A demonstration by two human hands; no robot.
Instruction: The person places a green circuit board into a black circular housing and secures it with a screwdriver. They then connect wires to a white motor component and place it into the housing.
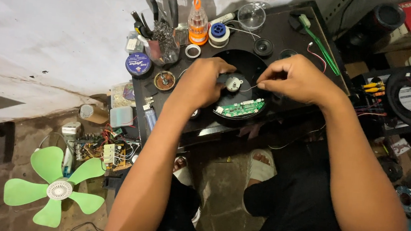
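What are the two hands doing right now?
Left hand: fingers closed on the small motor.
Right hand: fingers pinched shut on a thin wire from the motor.

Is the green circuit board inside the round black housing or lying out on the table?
Inside: the green circuit board sits within the round black housing, along its near rim.

A rough whitewashed wall (50, 22), cracked and flaking, rises behind a small black counter (292, 31) in a cramped workshop. The bare concrete floor (223, 191) below is worn and stained, lit by flat, even light.
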